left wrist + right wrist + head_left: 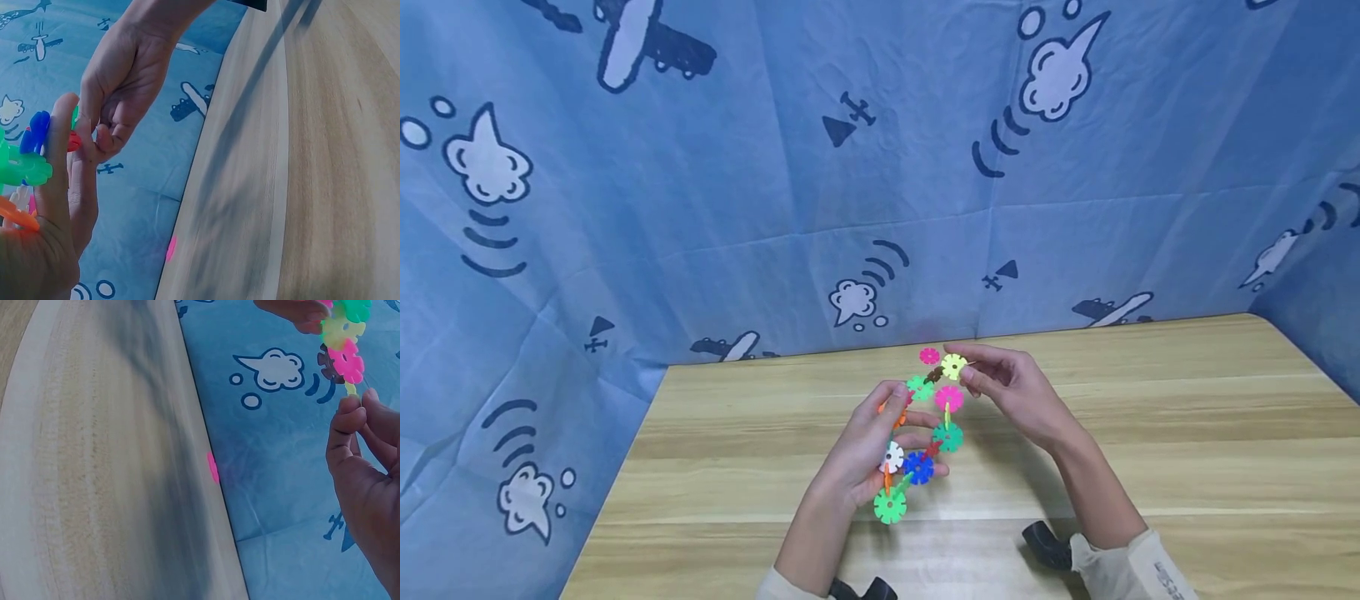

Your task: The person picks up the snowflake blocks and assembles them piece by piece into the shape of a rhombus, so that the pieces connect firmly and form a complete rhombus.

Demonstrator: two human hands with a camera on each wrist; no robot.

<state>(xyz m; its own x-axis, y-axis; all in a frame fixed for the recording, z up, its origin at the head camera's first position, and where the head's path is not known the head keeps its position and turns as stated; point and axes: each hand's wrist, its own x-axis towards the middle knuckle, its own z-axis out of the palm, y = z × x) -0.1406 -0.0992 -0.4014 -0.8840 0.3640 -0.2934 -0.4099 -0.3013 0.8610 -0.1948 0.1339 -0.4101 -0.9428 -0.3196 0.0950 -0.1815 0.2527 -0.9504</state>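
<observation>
A chain of several notched plastic discs, bright and many-coloured, hangs in a loop in the head view, with a green disc point(890, 505) lowest. My left hand point(856, 450) grips the chain's left side, thumb over it and fingers behind. At the top my right hand point(1030, 396) pinches a yellow disc point(954, 367) between thumb and fingertips. That disc adjoins a brown one point(933, 376). Just below it is a pink disc point(950, 398); I cannot tell whether they join. In the right wrist view, fingertips hold the edge of a yellow piece point(351, 389).
One loose pink disc point(929, 356) lies at the back edge of the wooden table point(737, 450). A blue printed curtain point(880, 167) stands behind and at both sides. Black curved devices point(1047, 546) sit by the wrists.
</observation>
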